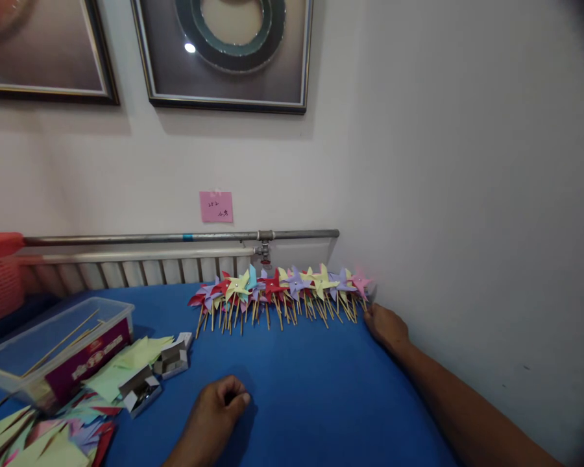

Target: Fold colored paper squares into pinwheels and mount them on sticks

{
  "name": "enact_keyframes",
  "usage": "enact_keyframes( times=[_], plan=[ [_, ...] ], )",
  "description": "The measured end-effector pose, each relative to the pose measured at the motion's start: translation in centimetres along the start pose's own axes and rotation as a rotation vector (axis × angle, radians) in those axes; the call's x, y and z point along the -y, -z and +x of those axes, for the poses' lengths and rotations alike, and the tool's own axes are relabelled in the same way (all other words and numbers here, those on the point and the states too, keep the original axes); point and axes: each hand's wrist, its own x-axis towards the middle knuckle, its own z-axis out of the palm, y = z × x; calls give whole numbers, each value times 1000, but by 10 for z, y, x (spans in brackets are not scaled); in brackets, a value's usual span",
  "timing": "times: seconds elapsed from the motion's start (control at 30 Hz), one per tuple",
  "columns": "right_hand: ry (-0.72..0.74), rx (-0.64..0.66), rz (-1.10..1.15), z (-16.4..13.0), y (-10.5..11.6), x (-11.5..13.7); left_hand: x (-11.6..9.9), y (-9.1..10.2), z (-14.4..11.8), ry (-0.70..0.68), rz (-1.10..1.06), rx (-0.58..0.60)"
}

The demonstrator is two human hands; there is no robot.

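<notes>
My right hand (pixel 385 324) reaches to the right end of a row of paper pinwheels (pixel 272 285) on thin wooden sticks. Its fingers are closed on the stick of a pink pinwheel (pixel 360 283), close by the wall. The row lies across the back of the blue table (pixel 296 389), with yellow, purple, red and blue heads overlapping and sticks pointing toward me. Nearer to me, my left hand (pixel 217 412) rests over the table with its fingers curled in. Nothing shows between thumb and forefinger.
At left stands a clear plastic box (pixel 119 311) with wooden sticks (pixel 61 344) inside. Small open cartons (pixel 141 391), one with metal bits, and coloured paper pieces (pixel 53 441) lie near it. Behind are a red basket (pixel 0 279), a pipe (pixel 214 237) and a radiator (pixel 141 271).
</notes>
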Motion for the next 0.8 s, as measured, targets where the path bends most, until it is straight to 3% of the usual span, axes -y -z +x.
enact_keyframes(
  times=[0.27,0.53,0.67,0.8],
  plan=[
    [18,-114,84,-14,-10,-2,2,0,2,-25,-13,9],
    [69,-252,238,-53,-6,5,6,-1,6,-75,3,-15],
    [276,-220,332,-101,-12,48,8,-3,9,-100,28,-39],
    [614,-121,580,-172,-19,131,-1,2,5,-144,241,-127]
  ],
)
